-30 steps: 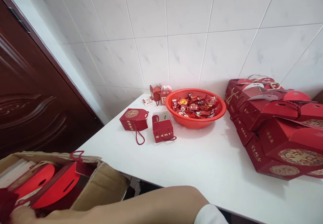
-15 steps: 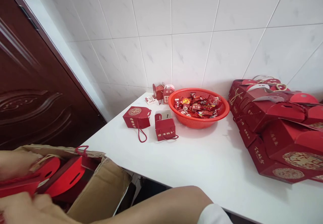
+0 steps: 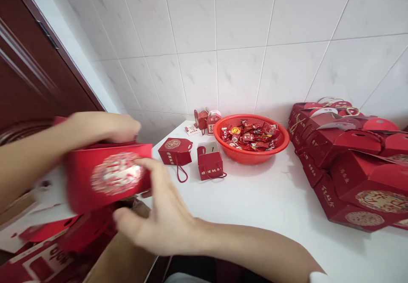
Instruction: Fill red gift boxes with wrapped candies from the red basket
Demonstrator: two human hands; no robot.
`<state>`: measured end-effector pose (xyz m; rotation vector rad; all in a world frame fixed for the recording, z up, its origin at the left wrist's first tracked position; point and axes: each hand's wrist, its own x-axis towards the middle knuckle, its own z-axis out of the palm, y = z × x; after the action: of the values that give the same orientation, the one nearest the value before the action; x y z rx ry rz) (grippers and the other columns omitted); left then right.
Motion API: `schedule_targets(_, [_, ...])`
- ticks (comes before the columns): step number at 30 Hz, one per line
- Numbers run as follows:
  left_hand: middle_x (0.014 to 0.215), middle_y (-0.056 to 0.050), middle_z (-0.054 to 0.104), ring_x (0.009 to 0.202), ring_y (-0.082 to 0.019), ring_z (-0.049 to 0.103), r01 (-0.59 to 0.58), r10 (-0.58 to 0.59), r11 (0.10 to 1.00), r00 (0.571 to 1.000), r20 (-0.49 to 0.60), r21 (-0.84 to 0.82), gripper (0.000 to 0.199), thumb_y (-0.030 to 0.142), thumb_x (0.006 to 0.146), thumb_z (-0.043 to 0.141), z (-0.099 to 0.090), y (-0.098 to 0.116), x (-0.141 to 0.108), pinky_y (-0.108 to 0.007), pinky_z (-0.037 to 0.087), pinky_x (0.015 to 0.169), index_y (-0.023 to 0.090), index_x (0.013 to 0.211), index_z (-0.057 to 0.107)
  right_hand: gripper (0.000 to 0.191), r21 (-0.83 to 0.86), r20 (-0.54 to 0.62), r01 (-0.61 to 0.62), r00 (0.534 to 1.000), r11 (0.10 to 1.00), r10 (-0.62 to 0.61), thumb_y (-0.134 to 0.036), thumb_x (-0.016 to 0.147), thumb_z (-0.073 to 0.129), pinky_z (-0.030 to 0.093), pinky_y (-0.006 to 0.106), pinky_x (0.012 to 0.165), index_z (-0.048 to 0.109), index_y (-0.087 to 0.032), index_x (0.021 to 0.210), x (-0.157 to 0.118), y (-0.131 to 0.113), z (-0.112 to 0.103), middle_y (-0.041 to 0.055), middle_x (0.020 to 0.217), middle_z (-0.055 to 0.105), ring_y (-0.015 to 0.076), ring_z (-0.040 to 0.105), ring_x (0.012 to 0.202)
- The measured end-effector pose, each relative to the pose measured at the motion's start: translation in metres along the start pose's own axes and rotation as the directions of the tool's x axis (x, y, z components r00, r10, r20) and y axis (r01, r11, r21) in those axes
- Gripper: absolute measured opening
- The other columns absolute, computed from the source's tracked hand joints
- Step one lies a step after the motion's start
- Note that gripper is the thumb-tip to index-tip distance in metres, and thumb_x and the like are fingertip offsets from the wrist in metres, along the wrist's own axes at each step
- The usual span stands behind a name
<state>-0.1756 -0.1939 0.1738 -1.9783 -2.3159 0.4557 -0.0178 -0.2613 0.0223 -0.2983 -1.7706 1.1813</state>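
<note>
A red gift box (image 3: 119, 174) with a gold round emblem is held up over the cardboard carton (image 3: 119, 255) at the left. My left hand (image 3: 119, 126) grips it from above and behind, its fingertips partly hidden. At the box's right end, my right hand (image 3: 159, 213) has its fingers on the front and edge, with the thumb apart below. Other red boxes (image 3: 91, 234) lie in the carton. On the white table (image 3: 255, 206) stand an open small red box (image 3: 210, 164) and another red box (image 3: 175, 151) on its side.
A red basket (image 3: 251, 157) of wrapped sweets is near the tiled wall, with small decorated boxes (image 3: 214, 121) and a card (image 3: 192, 129) beside it. Stacked red boxes (image 3: 350, 181) cover the table's right side. A dark red door (image 3: 35, 62) stands at the left.
Both hands have risen from the carton and moved right, with a red box now between them. The view has shifted slightly; the things on the table look unmoved.
</note>
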Motion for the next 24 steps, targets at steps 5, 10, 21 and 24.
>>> schedule_targets(5, [0.072, -0.009, 0.066, 0.059, -0.020, 0.059, -0.179, 0.173, 0.984, 0.970, 0.171, 0.018, 0.023, 0.020, 0.084, 0.058, 0.016, 0.067, 0.041, -0.031, 0.043, 0.063, 0.014, 0.062, 0.059, 0.084, -0.169, -0.091, -0.211, 0.976, 0.963, 0.198, -0.020, 0.080, 0.063, 0.041, 0.054, 0.115, 0.022, -0.022, 0.154, -0.031, 0.043, -0.054, 0.0158, 0.160, 0.031, 0.0314, 0.027, 0.151])
schedule_targets(10, [0.068, -0.006, 0.063, 0.059, -0.019, 0.056, -0.310, 0.315, 0.949, 0.941, 0.124, -0.060, 0.021, 0.026, 0.083, 0.055, 0.048, 0.062, 0.077, -0.029, 0.037, 0.057, 0.019, 0.063, 0.055, 0.087, -0.445, -0.125, -0.384, 0.921, 0.809, 0.369, -0.016, 0.082, 0.060, 0.036, 0.057, 0.117, 0.017, -0.014, 0.157, -0.068, 0.074, -0.086, 0.0244, 0.167, 0.003, 0.0378, 0.013, 0.156])
schedule_targets(21, [0.103, -0.022, 0.069, 0.083, -0.033, 0.069, -0.069, 0.136, 0.987, 0.839, 0.526, -0.144, 0.050, 0.065, 0.076, 0.060, 0.066, 0.019, 0.063, -0.034, 0.055, 0.058, 0.016, 0.082, 0.068, 0.066, -0.743, -0.093, -0.204, 0.975, 0.638, 0.203, -0.016, 0.084, 0.061, 0.049, 0.054, 0.106, 0.042, -0.014, 0.147, -0.082, 0.086, -0.092, 0.0263, 0.163, 0.020, 0.0380, 0.050, 0.136])
schedule_targets(24, [0.101, -0.021, 0.071, 0.089, -0.033, 0.070, -0.160, 0.231, 0.968, 0.869, 0.437, -0.194, 0.046, 0.058, 0.081, 0.055, 0.079, 0.024, 0.074, -0.035, 0.058, 0.062, 0.015, 0.090, 0.070, 0.064, -0.742, -0.106, -0.211, 0.974, 0.636, 0.199, -0.017, 0.084, 0.061, 0.050, 0.053, 0.106, 0.042, -0.014, 0.146, -0.084, 0.091, -0.094, 0.0255, 0.163, 0.023, 0.0374, 0.050, 0.136])
